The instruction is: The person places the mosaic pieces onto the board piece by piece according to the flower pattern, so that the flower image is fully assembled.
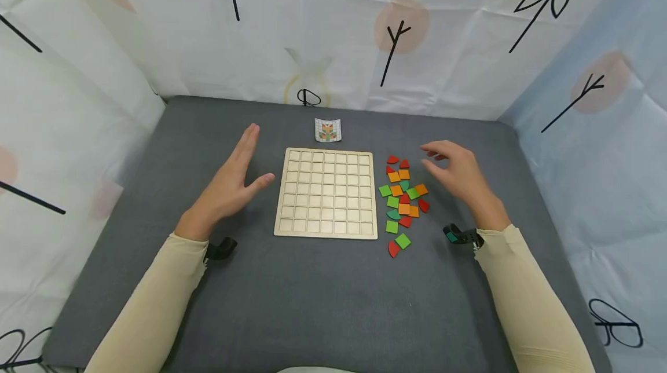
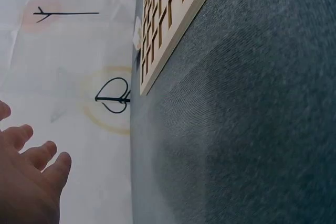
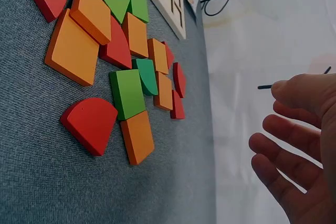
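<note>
A pale wooden grid board (image 1: 326, 193) lies on the table, its square cells bare. Right of it are scattered several small wooden pieces in red, orange, light green and teal, such as an orange square (image 1: 403, 209) and a red quarter-round piece (image 3: 91, 124). My left hand (image 1: 229, 182) hovers left of the board, fingers straight and thumb apart, holding nothing. Above and right of the pieces hangs my right hand (image 1: 458, 173), its fingers loosely bent with nothing between them. Behind the board lies a small pattern card (image 1: 327, 130) printed with an orange and green figure.
The dark grey table (image 1: 333, 297) carries everything. White patterned cloth (image 1: 333, 31) rises behind it and along both sides. Each wrist wears a black strap with a camera mount, such as the right wrist mount (image 1: 461, 235).
</note>
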Motion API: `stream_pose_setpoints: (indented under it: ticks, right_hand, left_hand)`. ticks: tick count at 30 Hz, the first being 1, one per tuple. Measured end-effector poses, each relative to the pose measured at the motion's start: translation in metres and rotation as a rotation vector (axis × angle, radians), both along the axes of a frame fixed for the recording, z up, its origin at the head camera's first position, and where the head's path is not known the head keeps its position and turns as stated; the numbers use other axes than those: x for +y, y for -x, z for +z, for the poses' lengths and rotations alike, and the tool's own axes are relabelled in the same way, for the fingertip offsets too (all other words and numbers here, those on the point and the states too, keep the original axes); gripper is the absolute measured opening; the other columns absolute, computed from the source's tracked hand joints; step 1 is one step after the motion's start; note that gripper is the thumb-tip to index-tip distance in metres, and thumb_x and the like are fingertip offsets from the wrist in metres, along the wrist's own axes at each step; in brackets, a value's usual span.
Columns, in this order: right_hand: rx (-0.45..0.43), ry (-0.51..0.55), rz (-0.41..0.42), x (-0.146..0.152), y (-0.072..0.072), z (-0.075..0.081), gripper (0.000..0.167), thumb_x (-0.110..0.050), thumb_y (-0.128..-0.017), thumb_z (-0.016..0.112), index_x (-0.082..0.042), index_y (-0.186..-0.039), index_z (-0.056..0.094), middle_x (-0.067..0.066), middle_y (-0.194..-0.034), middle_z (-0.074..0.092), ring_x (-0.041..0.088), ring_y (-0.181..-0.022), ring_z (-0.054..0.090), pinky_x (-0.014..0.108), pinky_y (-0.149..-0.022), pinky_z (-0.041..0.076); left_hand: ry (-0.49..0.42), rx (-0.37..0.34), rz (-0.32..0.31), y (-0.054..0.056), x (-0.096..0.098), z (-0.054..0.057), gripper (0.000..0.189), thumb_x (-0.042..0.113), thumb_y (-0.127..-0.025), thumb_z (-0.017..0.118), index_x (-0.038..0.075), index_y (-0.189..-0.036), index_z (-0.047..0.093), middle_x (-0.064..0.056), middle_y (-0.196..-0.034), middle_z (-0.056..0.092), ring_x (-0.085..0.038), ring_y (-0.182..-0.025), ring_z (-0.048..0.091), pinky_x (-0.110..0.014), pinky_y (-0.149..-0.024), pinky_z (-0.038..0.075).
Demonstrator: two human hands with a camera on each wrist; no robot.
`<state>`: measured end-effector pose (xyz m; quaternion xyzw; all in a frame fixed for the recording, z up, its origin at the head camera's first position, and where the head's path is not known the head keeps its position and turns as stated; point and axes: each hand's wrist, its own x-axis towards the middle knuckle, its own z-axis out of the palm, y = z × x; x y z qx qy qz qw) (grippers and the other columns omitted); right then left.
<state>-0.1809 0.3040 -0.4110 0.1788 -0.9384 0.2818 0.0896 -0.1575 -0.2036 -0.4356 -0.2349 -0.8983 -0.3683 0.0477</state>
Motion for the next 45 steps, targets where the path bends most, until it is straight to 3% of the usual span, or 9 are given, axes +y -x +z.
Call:
stream_pose_setpoints:
  ticks: [4,11,19,24,32,38,45]
  right_hand:
    - [-0.036,-0.005,0.004,-0.002,0.008,-0.003,0.034,-0.004,-0.102,0.077,-0.001,-0.136,0.073,0.02,-0.132,0.07,0.043,-0.113,0.068,0.063,-0.099,0.053]
    - [-0.101,-0.016,0.0,-0.003,0.017,-0.011,0.035,-0.005,-0.103,0.075,0.001,-0.137,0.072,0.021,-0.135,0.069,0.043,-0.115,0.068,0.063,-0.1,0.053]
    - [-0.149,0.014,0.029,-0.011,0.027,-0.018,0.034,-0.006,-0.105,0.073,0.003,-0.137,0.071,0.022,-0.137,0.068,0.043,-0.117,0.067,0.06,-0.101,0.053]
    - [-0.165,0.01,0.023,-0.012,0.03,-0.021,0.035,-0.005,-0.104,0.074,0.003,-0.138,0.071,0.022,-0.136,0.068,0.042,-0.116,0.067,0.06,-0.101,0.053]
    - [-0.211,-0.002,0.027,-0.015,0.033,-0.023,0.036,-0.008,-0.106,0.072,0.002,-0.141,0.069,0.021,-0.138,0.067,0.043,-0.115,0.068,0.06,-0.1,0.054]
    - [-0.236,-0.027,0.025,-0.013,0.037,-0.026,0.036,-0.007,-0.106,0.072,0.001,-0.141,0.07,0.022,-0.137,0.067,0.043,-0.115,0.068,0.06,-0.1,0.053]
    - [-0.249,-0.089,0.023,-0.014,0.04,-0.032,0.036,-0.008,-0.105,0.073,-0.002,-0.141,0.072,0.021,-0.133,0.068,0.04,-0.111,0.066,0.059,-0.099,0.052]
  left_hand:
    - [-0.015,-0.04,-0.019,0.002,0.005,-0.006,0.1,0.057,-0.107,0.063,0.025,-0.176,-0.001,-0.001,-0.183,-0.002,-0.023,-0.166,0.002,-0.064,-0.127,0.017]
    - [-0.009,-0.174,-0.054,0.001,0.016,-0.016,0.109,0.042,-0.103,0.075,0.024,-0.176,-0.004,0.002,-0.182,-0.005,-0.02,-0.166,0.0,-0.062,-0.128,0.017]
    - [-0.079,-0.286,-0.052,0.003,0.019,-0.028,0.12,0.036,-0.096,0.085,0.025,-0.176,-0.004,0.002,-0.182,-0.005,-0.022,-0.166,0.0,-0.062,-0.128,0.014]
    - [-0.116,-0.33,-0.086,0.006,0.025,-0.037,0.128,0.032,-0.09,0.091,0.022,-0.176,-0.003,0.003,-0.182,-0.006,-0.022,-0.166,-0.001,-0.061,-0.129,0.013]
    - [-0.094,-0.329,-0.157,0.008,0.03,-0.044,0.133,0.034,-0.086,0.095,0.02,-0.176,-0.002,-0.001,-0.182,-0.009,-0.021,-0.166,-0.004,-0.065,-0.127,0.018]
    - [-0.082,-0.363,-0.204,0.012,0.033,-0.051,0.135,0.036,-0.083,0.097,0.015,-0.176,0.001,0.003,-0.182,-0.011,-0.019,-0.165,-0.009,-0.063,-0.127,0.016]
    - [0.018,-0.33,-0.227,0.011,0.032,-0.056,0.138,0.045,-0.081,0.098,0.01,-0.175,0.005,-0.003,-0.182,-0.009,-0.025,-0.166,-0.009,-0.063,-0.128,0.013]
